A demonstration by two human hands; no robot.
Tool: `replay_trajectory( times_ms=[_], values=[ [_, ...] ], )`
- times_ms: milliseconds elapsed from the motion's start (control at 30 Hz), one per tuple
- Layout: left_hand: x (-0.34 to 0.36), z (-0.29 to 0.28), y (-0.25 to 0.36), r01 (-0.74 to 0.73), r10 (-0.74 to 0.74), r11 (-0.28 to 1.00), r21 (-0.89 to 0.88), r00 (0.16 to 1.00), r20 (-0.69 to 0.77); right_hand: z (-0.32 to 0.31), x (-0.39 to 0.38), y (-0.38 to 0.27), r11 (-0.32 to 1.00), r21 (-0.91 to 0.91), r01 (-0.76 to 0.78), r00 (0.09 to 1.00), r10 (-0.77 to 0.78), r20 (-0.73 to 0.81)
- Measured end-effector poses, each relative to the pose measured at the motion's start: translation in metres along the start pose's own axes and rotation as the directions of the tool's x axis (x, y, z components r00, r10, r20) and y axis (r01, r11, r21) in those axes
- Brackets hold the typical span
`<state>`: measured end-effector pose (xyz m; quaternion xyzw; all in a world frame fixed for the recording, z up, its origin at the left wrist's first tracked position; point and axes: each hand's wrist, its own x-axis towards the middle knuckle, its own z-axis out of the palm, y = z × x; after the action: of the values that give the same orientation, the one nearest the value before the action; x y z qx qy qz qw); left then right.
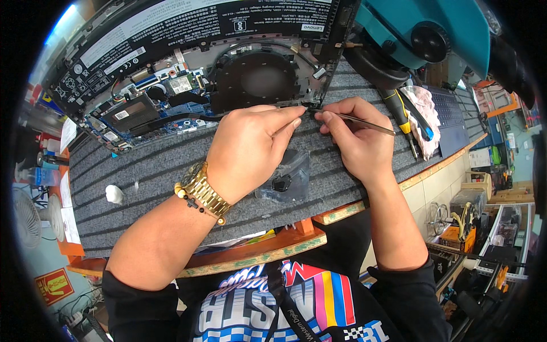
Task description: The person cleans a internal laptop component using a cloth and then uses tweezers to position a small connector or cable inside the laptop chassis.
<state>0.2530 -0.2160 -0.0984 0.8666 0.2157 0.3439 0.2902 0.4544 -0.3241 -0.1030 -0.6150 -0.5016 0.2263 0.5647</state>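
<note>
An opened laptop [194,114] lies on a grey ribbed mat, its blue circuit board [162,122], round black fan [256,80] and black battery [171,40] exposed. At the near right corner of its case, my left hand [245,137] brings thumb and index finger close together; whether something small sits at their tips is hidden. My right hand [362,137] pinches slim metal tweezers [370,125], whose tip points at the same corner. Below my left hand lies a clear plastic bag [299,185] with a small black part [281,183] inside.
A teal device [430,25] with a black knob overhangs the upper right. Beneath it lie a yellow-black screwdriver [397,111], a pinkish cloth [419,102] and a dark keyboard [447,117]. A white lump [114,194] rests at the left. The wooden table edge [256,253] runs before me.
</note>
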Motion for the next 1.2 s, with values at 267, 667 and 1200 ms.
replay_trajectory(
  times_ms=[267, 667, 1200],
  values=[
    [-0.0006, 0.0000, 0.0010, 0.006, -0.006, 1.000, -0.001, 1.000, 0.000, -0.0027, 0.0009, 0.0003, 1.000, -0.021, 0.015, 1.000, -0.015, 0.021],
    [-0.0001, -0.0006, 0.0008, -0.002, 0.002, 1.000, 0.013, 1.000, 0.007, -0.0014, -0.0001, 0.0009, 1.000, 0.017, 0.022, 0.999, -0.022, 0.024],
    [-0.0009, 0.0006, -0.0002, 0.005, -0.005, 1.000, 0.004, 1.000, 0.002, -0.0009, 0.0013, 0.0014, 0.992, 0.117, -0.051, 0.998, 0.047, 0.035]
  ],
)
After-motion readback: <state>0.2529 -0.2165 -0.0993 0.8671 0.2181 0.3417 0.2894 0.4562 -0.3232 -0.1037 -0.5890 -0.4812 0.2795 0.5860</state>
